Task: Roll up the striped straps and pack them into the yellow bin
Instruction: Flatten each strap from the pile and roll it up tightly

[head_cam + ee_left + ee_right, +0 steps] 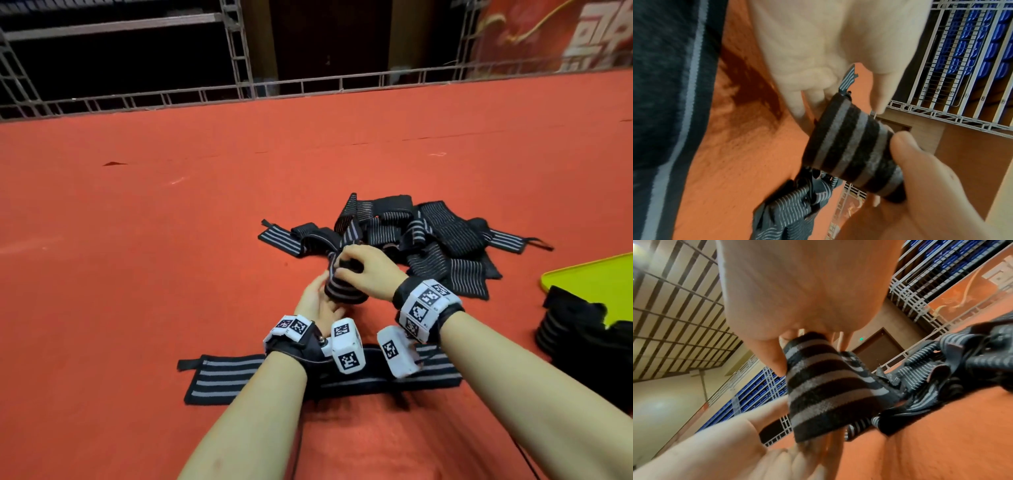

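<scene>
A black strap with grey stripes, mostly rolled up (342, 289) (855, 146) (824, 386), stands just over the red carpet. My right hand (368, 270) (797, 288) grips its top end from above, fingers and thumb curled round it. My left hand (317, 305) (818, 48) lies palm up below it, its fairly straight fingers touching the roll's lower end. The strap's loose tail runs back into the pile of unrolled striped straps (438, 240) (941, 369). At the right edge sits the yellow bin (603, 274), with several dark rolled straps (575, 339) in it.
One striped strap (219, 377) lies flat on the carpet under my forearms, close to me. Red carpet (154, 222) spreads wide to the left and behind the pile. A metal railing (205, 96) runs along the carpet's far edge.
</scene>
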